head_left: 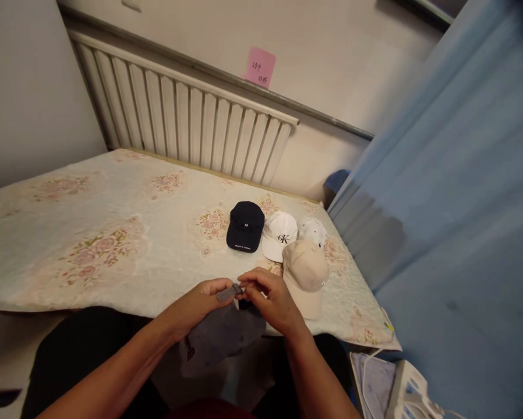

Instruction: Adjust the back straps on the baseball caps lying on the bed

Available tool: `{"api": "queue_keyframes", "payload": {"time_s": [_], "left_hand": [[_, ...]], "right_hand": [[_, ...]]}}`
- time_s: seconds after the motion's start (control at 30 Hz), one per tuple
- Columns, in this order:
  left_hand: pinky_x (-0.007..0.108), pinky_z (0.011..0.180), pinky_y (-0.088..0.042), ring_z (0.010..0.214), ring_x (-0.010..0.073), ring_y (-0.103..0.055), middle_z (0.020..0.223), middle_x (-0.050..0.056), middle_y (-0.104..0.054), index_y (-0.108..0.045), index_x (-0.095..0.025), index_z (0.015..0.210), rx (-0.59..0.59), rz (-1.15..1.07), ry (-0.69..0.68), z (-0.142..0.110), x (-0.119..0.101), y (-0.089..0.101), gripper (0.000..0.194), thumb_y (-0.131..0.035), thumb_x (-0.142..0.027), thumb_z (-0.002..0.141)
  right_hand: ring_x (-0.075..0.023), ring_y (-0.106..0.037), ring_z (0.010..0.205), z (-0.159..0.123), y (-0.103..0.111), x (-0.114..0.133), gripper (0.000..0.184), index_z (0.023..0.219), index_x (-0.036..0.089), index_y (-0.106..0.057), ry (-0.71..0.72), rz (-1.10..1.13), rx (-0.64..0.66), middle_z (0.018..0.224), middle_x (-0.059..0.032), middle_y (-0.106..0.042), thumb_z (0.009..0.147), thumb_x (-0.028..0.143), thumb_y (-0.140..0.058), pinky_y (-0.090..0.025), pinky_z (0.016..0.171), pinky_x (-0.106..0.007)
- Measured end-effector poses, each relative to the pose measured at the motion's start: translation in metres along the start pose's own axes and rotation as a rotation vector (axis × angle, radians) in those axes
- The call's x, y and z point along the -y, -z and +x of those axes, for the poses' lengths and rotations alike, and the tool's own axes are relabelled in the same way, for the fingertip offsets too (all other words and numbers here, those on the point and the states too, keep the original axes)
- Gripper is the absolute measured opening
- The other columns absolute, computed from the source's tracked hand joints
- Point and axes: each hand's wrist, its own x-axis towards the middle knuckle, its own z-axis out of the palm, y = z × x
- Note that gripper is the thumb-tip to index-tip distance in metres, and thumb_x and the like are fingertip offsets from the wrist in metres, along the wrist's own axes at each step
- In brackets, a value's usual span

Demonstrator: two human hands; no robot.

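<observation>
A grey baseball cap (226, 334) hangs over my lap at the bed's near edge, its back strap and buckle (230, 292) turned up between my hands. My left hand (204, 299) is closed, thumb and fingers pinching the strap end. Beside the buckle, the fingers of my right hand (270, 299) are bent together on the strap's other side. Just past my hands sit a navy cap (246, 226), a white cap with black letters (281, 233), another white cap (313, 230) and a beige cap (306, 267).
A floral sheet (169, 233) covers the bed. Behind it stand a white radiator (187, 110) and a wall with a pink note (260, 67). A blue curtain (445, 192) hangs along the right. At lower right lies a white power strip (410, 390) with cables.
</observation>
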Motion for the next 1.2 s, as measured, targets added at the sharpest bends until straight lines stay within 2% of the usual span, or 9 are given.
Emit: {"api": "queue_keyframes", "payload": {"time_s": [0.13, 0.3, 0.4, 0.5, 0.67, 0.9, 1.0, 1.13, 1.2], "left_hand": [[0.021, 0.057, -0.035, 0.059, 0.0110, -0.050, 0.072, -0.001, -0.063, -0.066, -0.017, 0.086, -0.041, 0.054, 0.009, -0.002, -0.003, -0.002, 0.024, -0.066, -0.040, 0.076], [0.020, 0.054, -0.033, 0.055, 0.0100, -0.048, 0.068, -0.002, -0.061, -0.063, -0.018, 0.082, -0.053, 0.005, 0.033, -0.003, -0.002, -0.002, 0.023, -0.065, -0.040, 0.076], [0.020, 0.055, -0.034, 0.056, 0.0097, -0.047, 0.068, -0.002, -0.058, -0.062, -0.018, 0.080, -0.051, 0.022, 0.007, -0.002, 0.003, 0.001, 0.021, -0.063, -0.039, 0.077], [0.021, 0.058, -0.035, 0.061, 0.0110, -0.048, 0.071, -0.001, -0.059, -0.062, -0.017, 0.081, -0.054, 0.084, -0.021, -0.001, 0.007, 0.003, 0.022, -0.062, -0.039, 0.078], [0.021, 0.057, -0.033, 0.063, 0.0118, -0.046, 0.069, -0.002, -0.056, -0.061, -0.017, 0.074, -0.062, 0.238, -0.027, -0.001, 0.010, 0.006, 0.024, -0.062, -0.041, 0.078], [0.022, 0.058, -0.034, 0.063, 0.0123, -0.047, 0.069, -0.002, -0.057, -0.063, -0.018, 0.076, -0.023, 0.293, -0.021, -0.003, 0.013, 0.007, 0.023, -0.060, -0.040, 0.078], [0.021, 0.054, -0.031, 0.057, 0.0103, -0.044, 0.065, -0.003, -0.055, -0.061, -0.017, 0.074, -0.016, 0.261, 0.010, -0.004, 0.013, 0.007, 0.020, -0.061, -0.037, 0.078], [0.021, 0.056, -0.034, 0.059, 0.0106, -0.048, 0.069, -0.002, -0.060, -0.059, -0.017, 0.076, 0.026, 0.127, 0.051, -0.008, 0.008, 0.007, 0.022, -0.061, -0.039, 0.078], [0.021, 0.057, -0.035, 0.059, 0.0102, -0.047, 0.070, -0.002, -0.060, -0.059, -0.017, 0.077, 0.002, 0.099, 0.057, -0.008, 0.006, 0.007, 0.024, -0.061, -0.041, 0.078]], "right_hand": [[-0.0135, -0.059, 0.077, 0.000, -0.001, -0.007, 0.022, 0.093, 0.021, -0.068, 0.012, -0.059, -0.011, 0.083, -0.0020, -0.064, 0.082, 0.011, -0.052, -0.045, 0.072, -0.025], [-0.0101, -0.055, 0.062, -0.003, -0.004, -0.012, 0.026, 0.095, 0.020, -0.067, -0.045, -0.017, -0.034, 0.081, -0.0005, -0.063, 0.078, 0.008, -0.051, -0.045, 0.064, -0.024], [-0.0105, -0.056, 0.065, -0.005, -0.003, -0.007, 0.027, 0.098, 0.020, -0.067, 0.000, -0.016, -0.047, 0.086, -0.0019, -0.062, 0.078, 0.009, -0.053, -0.045, 0.065, -0.024], [-0.0123, -0.056, 0.073, -0.004, -0.001, 0.002, 0.024, 0.096, 0.021, -0.066, 0.065, -0.087, 0.030, 0.085, -0.0016, -0.062, 0.079, 0.008, -0.054, -0.044, 0.070, -0.024], [-0.0127, -0.055, 0.076, -0.006, -0.001, 0.008, 0.017, 0.087, 0.020, -0.061, 0.048, -0.223, 0.148, 0.082, 0.0001, -0.059, 0.079, 0.007, -0.053, -0.042, 0.070, -0.024], [-0.0143, -0.054, 0.074, -0.011, -0.008, 0.007, 0.014, 0.087, 0.020, -0.055, 0.056, -0.468, 0.209, 0.083, -0.0019, -0.057, 0.078, 0.010, -0.053, -0.040, 0.065, -0.025], [-0.0122, -0.054, 0.065, -0.011, -0.010, -0.001, 0.014, 0.080, 0.020, -0.054, -0.036, -0.293, 0.187, 0.072, 0.0017, -0.057, 0.074, 0.007, -0.051, -0.039, 0.059, -0.023], [-0.0111, -0.058, 0.051, -0.016, -0.016, -0.028, 0.007, 0.078, 0.020, -0.050, -0.272, 0.327, 0.228, 0.060, 0.0049, -0.058, 0.076, 0.014, -0.052, -0.043, 0.050, -0.021], [-0.0119, -0.060, 0.049, -0.019, -0.019, -0.040, 0.005, 0.076, 0.020, -0.049, -0.315, 0.557, 0.178, 0.057, 0.0056, -0.058, 0.077, 0.017, -0.053, -0.047, 0.051, -0.023]]}}
